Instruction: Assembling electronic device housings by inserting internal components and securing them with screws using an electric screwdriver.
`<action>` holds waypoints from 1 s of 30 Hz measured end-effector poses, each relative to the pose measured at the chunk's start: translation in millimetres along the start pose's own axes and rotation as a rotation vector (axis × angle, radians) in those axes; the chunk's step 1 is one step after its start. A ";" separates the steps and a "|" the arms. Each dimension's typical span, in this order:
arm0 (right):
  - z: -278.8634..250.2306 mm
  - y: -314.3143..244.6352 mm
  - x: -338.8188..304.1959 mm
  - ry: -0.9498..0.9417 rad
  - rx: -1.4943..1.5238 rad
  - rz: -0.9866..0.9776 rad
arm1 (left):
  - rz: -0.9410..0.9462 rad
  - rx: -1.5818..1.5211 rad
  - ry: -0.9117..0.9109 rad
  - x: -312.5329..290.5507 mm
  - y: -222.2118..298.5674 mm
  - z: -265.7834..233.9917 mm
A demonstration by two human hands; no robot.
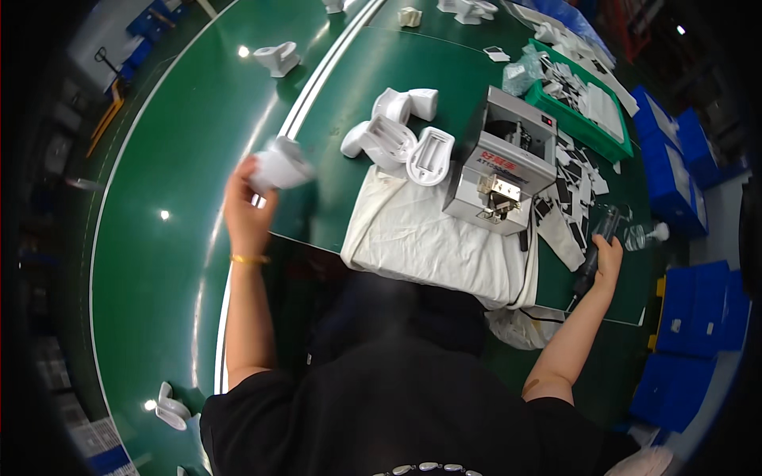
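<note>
My left hand point(248, 208), raised over the white-striped edge of the green belt, is closed on a white plastic housing point(284, 166) that is smeared by motion. At the right, my right hand point(609, 258) wraps round a dark electric screwdriver point(586, 278), its tip pointing toward the near table edge. Between the hands stands a grey screw feeder point(508, 155) with a lit front opening. Left of it lie several white housings, one of them with its hollow side up point(431, 156). A white cloth point(429, 242) covers the table's near edge.
Behind the feeder sits a green bin point(619, 147) of white and dark pieces, with more loose pieces point(583, 178) beside it. A clear bottle point(637, 236) is at the right. White housings point(278, 59) ride on the belt point(167, 278). Blue crates point(698, 309) line the right.
</note>
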State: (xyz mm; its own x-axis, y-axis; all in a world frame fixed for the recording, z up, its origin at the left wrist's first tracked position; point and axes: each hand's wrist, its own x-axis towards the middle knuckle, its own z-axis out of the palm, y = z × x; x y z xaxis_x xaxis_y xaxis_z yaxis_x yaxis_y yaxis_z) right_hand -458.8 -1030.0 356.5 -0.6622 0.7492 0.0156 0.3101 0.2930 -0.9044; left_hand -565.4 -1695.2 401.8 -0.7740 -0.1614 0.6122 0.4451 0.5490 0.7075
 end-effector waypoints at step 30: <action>52.6 -128.0 -134.7 -0.006 -0.110 -0.498 | -0.015 -0.178 -0.454 48.2 25.9 99.3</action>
State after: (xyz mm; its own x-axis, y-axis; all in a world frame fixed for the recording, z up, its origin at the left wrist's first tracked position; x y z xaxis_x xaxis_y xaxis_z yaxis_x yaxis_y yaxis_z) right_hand -445.2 -1199.6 447.8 -0.7518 0.4991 0.4310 0.0255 0.6750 -0.7373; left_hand -635.9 -1607.3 414.6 -0.8814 0.2274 0.4141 0.4722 0.3937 0.7887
